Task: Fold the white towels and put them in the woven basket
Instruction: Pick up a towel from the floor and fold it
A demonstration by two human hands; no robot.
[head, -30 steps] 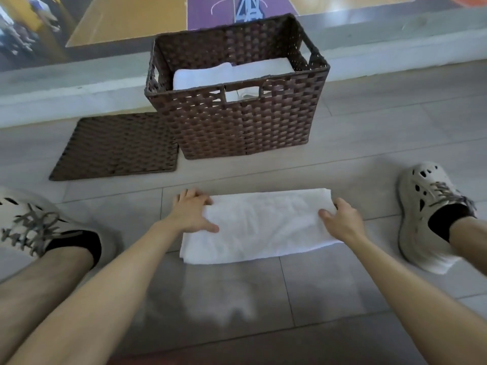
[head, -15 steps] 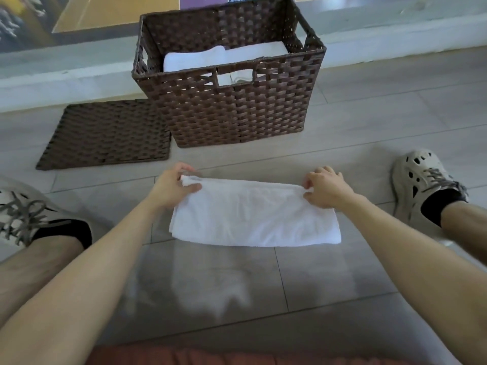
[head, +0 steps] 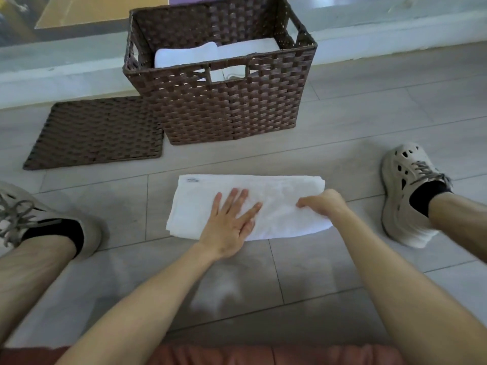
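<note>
A folded white towel (head: 279, 191) lies as a long strip on the grey tiled floor between my feet, with a small label at its far left corner. My left hand (head: 232, 219) lies flat on its left half, fingers straight and spread. At the towel's right end, my right hand (head: 324, 204) has its fingers curled into the cloth. Just beyond the towel stands the brown woven basket (head: 224, 109), with folded white towels (head: 189, 55) stacked inside and showing through its handle slot.
A flat brown woven panel (head: 97, 133) lies on the floor left of the basket. My beige shoes sit at either side, the right shoe (head: 405, 191) and the left shoe (head: 39, 219). A pale raised ledge (head: 52, 72) runs behind the basket.
Both hands left the towel's far edge. My left hand moved onto the middle and flattened out; my right hand came down to the right end.
</note>
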